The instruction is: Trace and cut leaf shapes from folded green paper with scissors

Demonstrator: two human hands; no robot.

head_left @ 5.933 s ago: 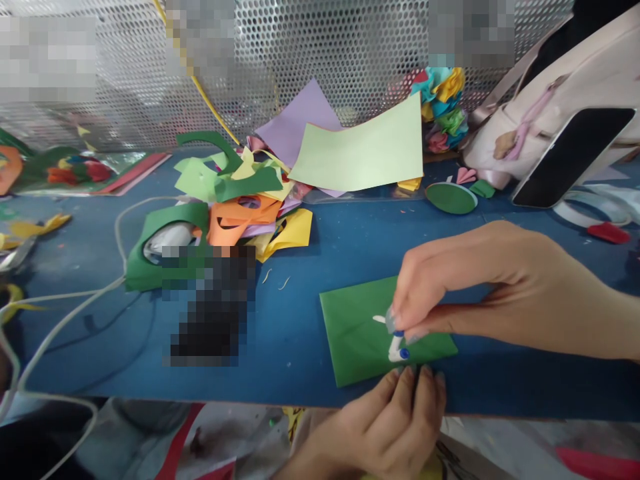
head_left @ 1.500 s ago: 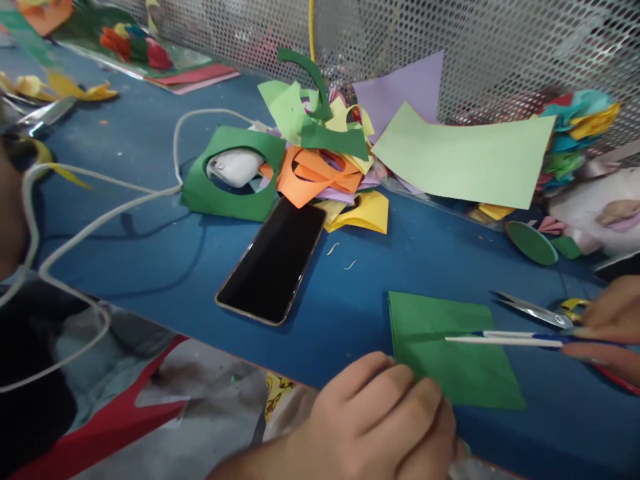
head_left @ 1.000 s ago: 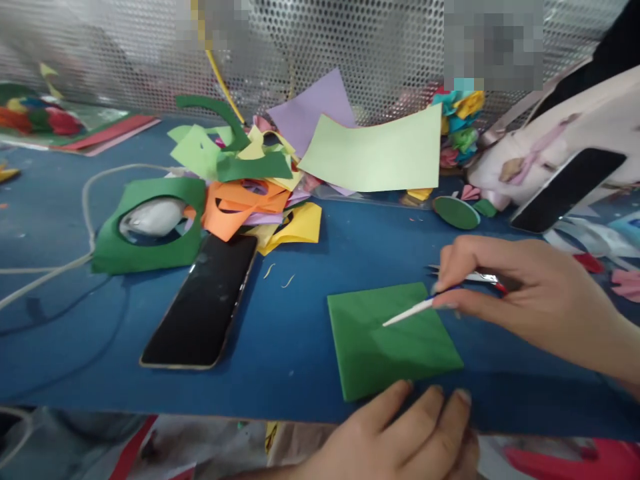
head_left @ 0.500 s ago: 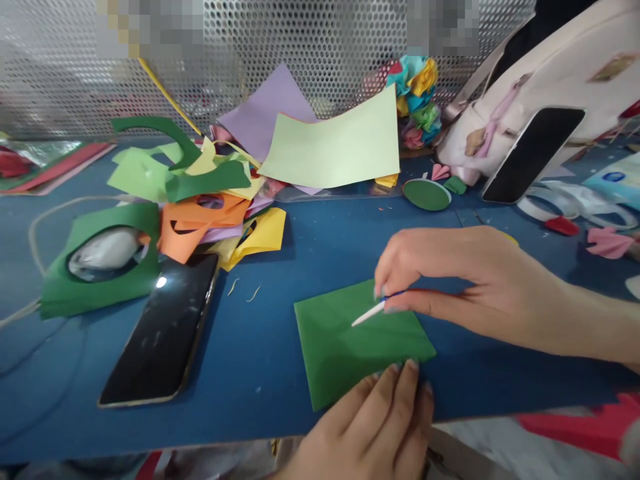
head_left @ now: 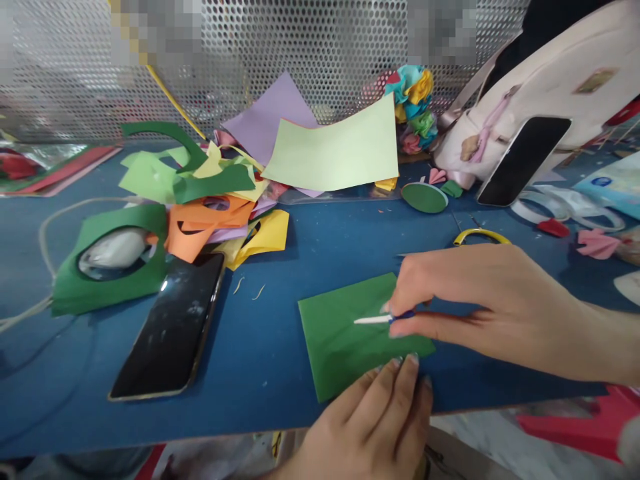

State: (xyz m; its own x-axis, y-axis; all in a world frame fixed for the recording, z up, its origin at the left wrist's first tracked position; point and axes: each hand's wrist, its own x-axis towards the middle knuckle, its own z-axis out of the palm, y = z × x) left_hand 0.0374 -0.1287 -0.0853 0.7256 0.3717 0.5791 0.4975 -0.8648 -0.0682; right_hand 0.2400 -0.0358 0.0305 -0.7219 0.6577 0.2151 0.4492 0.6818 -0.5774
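Note:
A green folded-looking sheet of paper (head_left: 335,347) lies on the blue table in front of me. My left hand (head_left: 373,423) rests on its near edge with the fingers stretched flat, holding nothing. Between thumb and fingertips, my right hand (head_left: 465,293) pinches a slim white pointed stick (head_left: 370,321) with a blue part. Its white tip points left, over the middle of the green paper; whether it touches the surface I cannot tell. The fingers hide the rest of the stick. Just beyond the right hand, yellow-handled scissors (head_left: 483,235) lie partly covered by it.
Left of the paper lies a black phone (head_left: 170,327), beside a green cut-out sheet (head_left: 65,287) around a white mouse. Coloured scraps (head_left: 210,223) and a pale green sheet (head_left: 335,157) sit at the back. Another phone (head_left: 525,160) leans on a pale backpack (head_left: 545,80).
My right hand has shifted slightly right and down, and the stick has swung flatter, closer to level. More of the yellow scissors shows. The left hand stays on the paper; the view moved slightly.

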